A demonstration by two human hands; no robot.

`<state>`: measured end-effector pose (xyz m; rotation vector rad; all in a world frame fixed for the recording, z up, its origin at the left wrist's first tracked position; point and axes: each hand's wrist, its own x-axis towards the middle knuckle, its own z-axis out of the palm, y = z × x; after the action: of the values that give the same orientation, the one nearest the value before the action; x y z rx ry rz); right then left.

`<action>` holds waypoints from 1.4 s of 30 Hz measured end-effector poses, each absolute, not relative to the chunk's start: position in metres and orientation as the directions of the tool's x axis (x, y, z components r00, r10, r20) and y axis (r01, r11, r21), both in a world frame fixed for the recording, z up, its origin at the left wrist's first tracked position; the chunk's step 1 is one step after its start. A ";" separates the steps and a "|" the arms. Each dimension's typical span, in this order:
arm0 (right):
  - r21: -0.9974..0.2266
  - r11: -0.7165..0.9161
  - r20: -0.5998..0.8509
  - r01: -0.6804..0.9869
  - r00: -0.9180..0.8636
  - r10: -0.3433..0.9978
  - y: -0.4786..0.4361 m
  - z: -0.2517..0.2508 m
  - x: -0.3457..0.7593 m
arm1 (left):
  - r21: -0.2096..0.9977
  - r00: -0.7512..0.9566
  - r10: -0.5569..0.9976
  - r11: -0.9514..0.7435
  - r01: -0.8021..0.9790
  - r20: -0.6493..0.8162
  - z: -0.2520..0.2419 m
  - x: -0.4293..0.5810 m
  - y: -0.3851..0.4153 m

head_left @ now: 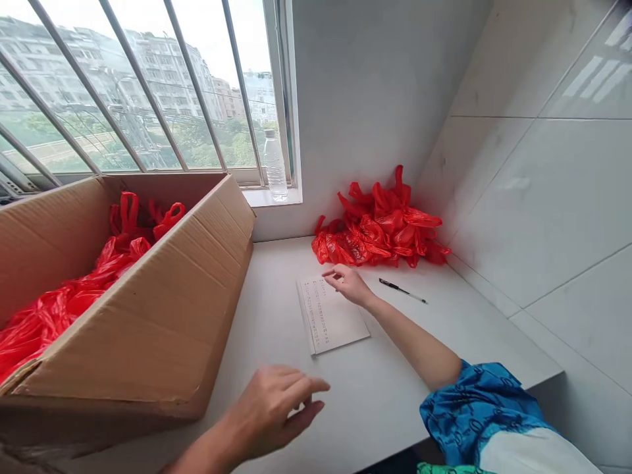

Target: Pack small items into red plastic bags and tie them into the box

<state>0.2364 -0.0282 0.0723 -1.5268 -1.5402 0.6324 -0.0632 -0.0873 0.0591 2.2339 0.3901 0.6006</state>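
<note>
Notebook (330,316) flat on table (271,309) | right hand (348,283) fingertips on its top edge, gripping nothing | left hand (274,408) loosely open, empty, beside cardboard box (148,329) | pen (402,290) lies nearby

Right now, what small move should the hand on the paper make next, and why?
Probably the right hand should reach for the pen: it rests on the written sheet, and the pen lies loose just to its right.

- A pile of red plastic bags (380,227) sits in the corner of the white counter (390,388), against the tiled wall (543,191).
- A black pen (402,290) lies near the pile.
- A clear water bottle (275,164) stands upright on the windowsill.
- Slanted window bars (141,82) cross a view of buildings and trees.
</note>
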 end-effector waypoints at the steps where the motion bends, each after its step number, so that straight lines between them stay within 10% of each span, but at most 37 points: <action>1: -0.805 0.096 0.253 0.586 0.192 0.948 -0.014 0.079 0.240 | 0.701 0.863 0.404 -0.708 0.085 0.303 0.049 -0.053 -0.086; 13: -0.841 -0.124 0.213 0.527 0.533 0.819 0.030 0.078 0.286 | 0.696 0.859 0.447 -0.700 0.162 0.249 0.008 -0.029 -0.067; 24: -0.903 0.241 0.288 0.356 0.085 0.954 -0.049 0.127 0.273 | 0.910 0.786 0.600 -0.393 0.132 0.145 0.006 -0.027 -0.061; 32: -0.770 0.077 0.117 0.634 0.021 0.993 -0.097 0.078 0.290 | 0.952 0.407 0.892 -0.274 0.139 0.197 0.010 -0.041 -0.030; 37: -0.772 0.041 0.240 0.635 0.230 0.943 -0.114 0.079 0.296 | 0.847 0.367 0.868 -0.448 0.287 0.334 0.031 -0.033 -0.028; 42: -0.875 -0.149 -0.178 0.460 -0.020 0.984 -0.124 0.081 0.281 | 0.610 0.651 0.679 -0.686 0.396 0.341 0.036 0.000 -0.030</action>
<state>0.2806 -0.1238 0.0807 -1.6605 -1.5183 1.1208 0.0002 -0.0304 0.0359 2.3791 0.8379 0.7706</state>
